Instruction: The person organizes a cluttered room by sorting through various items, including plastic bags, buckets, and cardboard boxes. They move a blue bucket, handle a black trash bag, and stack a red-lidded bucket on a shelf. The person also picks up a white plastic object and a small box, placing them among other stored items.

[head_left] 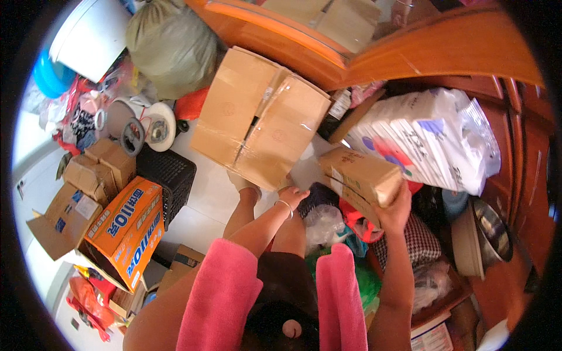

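My right hand [397, 209] is closed on the near right end of a small brown cardboard box [358, 171]. The box is tilted and taped. Close to the near edge of a large taped cardboard carton [260, 111] is my left hand [294, 196], with a bracelet at its wrist. Its thumb and fingers are bent around a blurred, greyish flat thing [306, 172] that I cannot make out. Whether this hand touches the carton I cannot tell.
A plastic-wrapped white paper pack [418, 131] lies at the right, by a metal basin [492, 230]. An orange printed carton [126, 228] and a black crate [170, 172] stand left. A full sack [171, 50] and white bucket [91, 38] are far left. Wooden furniture [433, 55] borders the back.
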Demonstrator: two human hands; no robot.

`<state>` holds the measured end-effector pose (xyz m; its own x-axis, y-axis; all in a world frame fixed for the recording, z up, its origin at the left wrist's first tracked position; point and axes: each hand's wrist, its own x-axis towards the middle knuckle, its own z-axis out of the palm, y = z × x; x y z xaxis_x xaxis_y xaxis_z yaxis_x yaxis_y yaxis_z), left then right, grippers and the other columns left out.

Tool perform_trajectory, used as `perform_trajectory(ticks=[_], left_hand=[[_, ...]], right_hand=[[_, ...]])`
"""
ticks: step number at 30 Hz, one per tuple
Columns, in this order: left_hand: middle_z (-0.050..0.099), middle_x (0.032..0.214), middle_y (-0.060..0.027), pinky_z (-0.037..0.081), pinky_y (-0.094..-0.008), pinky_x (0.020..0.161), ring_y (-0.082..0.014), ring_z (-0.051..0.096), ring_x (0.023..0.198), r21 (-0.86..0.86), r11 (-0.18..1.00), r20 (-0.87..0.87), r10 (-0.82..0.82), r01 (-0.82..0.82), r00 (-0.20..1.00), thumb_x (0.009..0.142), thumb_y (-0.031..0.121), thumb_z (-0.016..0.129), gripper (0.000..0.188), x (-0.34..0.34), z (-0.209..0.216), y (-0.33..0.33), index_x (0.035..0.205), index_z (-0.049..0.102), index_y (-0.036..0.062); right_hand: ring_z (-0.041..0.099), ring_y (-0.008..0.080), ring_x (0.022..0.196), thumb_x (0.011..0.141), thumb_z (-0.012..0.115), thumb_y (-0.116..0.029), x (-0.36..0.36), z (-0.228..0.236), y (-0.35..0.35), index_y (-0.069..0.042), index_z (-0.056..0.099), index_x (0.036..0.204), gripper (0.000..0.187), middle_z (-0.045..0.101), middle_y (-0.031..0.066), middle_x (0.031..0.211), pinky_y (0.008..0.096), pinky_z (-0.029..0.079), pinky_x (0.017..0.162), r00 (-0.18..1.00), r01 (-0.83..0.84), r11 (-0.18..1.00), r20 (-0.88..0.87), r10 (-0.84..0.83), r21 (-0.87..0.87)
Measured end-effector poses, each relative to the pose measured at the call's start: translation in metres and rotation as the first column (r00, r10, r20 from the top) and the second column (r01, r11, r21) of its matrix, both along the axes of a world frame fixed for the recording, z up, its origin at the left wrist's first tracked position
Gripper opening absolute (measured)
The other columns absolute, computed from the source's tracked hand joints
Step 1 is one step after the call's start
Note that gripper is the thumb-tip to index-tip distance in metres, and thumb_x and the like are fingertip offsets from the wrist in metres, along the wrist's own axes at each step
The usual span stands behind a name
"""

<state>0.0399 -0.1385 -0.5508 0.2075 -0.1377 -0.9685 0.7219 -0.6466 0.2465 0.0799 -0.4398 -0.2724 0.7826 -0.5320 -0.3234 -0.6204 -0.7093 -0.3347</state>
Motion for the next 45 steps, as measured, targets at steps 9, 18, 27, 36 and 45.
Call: perform_trajectory(ticks=[9, 18, 27, 36, 45], left_hand=[[0.061, 0.074, -0.0164, 0.046, -0.0386, 0.062, -0.0327, 0.059, 0.069, 0.372, 0.828, 0.758, -0.01, -0.419, 0.652, 0.072, 0.014, 0.058, 0.024, 0.165, 0.091, 0.099, 0.091, 0.058, -0.0001], [0.042, 0.125, -0.0231, 0.035, -0.0394, 0.097, -0.0376, 0.04, 0.115, 0.414, 0.842, 0.765, -0.116, -0.346, 0.634, 0.064, 0.014, 0.065, 0.058, 0.174, 0.073, 0.106, 0.115, 0.045, -0.0037], [0.045, 0.12, -0.0254, 0.037, -0.0399, 0.095, -0.0387, 0.045, 0.108, 0.134, 0.925, 0.688, 0.172, -0.356, 0.705, 0.067, 0.016, 0.064, 0.05, 0.095, 0.089, 0.128, 0.111, 0.05, -0.0032], [0.057, 0.096, -0.0215, 0.043, -0.043, 0.081, -0.0373, 0.052, 0.093, 0.173, 0.886, 0.439, 0.322, -0.431, 0.839, 0.071, 0.022, 0.061, 0.033, -0.06, 0.149, 0.25, 0.095, 0.058, -0.0002], [0.059, 0.089, -0.0178, 0.044, -0.0406, 0.077, -0.0337, 0.055, 0.087, 0.307, 0.871, 0.49, 0.201, -0.384, 0.848, 0.073, 0.024, 0.063, 0.032, -0.193, 0.206, 0.268, 0.094, 0.059, 0.0003]], right_hand=[[0.041, 0.0378, 0.113, 0.057, 0.075, -0.023, 0.023, -0.107, -0.043, -0.003, 0.033, 0.13, 0.086, 0.041, 0.0209, 0.124, 0.0472, 0.033, 0.094, 0.979, -0.072, 0.953, -0.202, 0.012, -0.294], [0.045, 0.0359, 0.11, 0.068, 0.058, -0.005, 0.11, -0.109, 0.039, 0.0, 0.05, 0.114, 0.047, 0.049, 0.0199, 0.119, 0.0429, 0.036, 0.094, 0.862, -0.472, 0.878, 0.169, 0.479, -0.08], [0.041, 0.0291, 0.118, 0.077, 0.057, -0.011, 0.203, -0.171, 0.265, -0.001, 0.052, 0.115, 0.04, 0.048, 0.0139, 0.124, 0.0397, 0.031, 0.1, 0.528, -0.832, 0.532, -0.067, 0.846, 0.159], [0.049, 0.0243, 0.101, 0.076, 0.055, -0.019, 0.224, -0.177, 0.292, -0.01, 0.063, 0.086, 0.016, 0.058, 0.0069, 0.091, 0.044, 0.032, 0.093, 0.187, -0.965, 0.251, -0.457, 0.87, 0.083], [0.061, 0.0272, 0.076, 0.066, 0.067, -0.022, 0.217, -0.149, 0.286, -0.012, 0.062, 0.072, 0.013, 0.064, 0.0083, 0.074, 0.0406, 0.045, 0.067, 0.01, -0.98, 0.1, -0.467, 0.884, 0.169]])
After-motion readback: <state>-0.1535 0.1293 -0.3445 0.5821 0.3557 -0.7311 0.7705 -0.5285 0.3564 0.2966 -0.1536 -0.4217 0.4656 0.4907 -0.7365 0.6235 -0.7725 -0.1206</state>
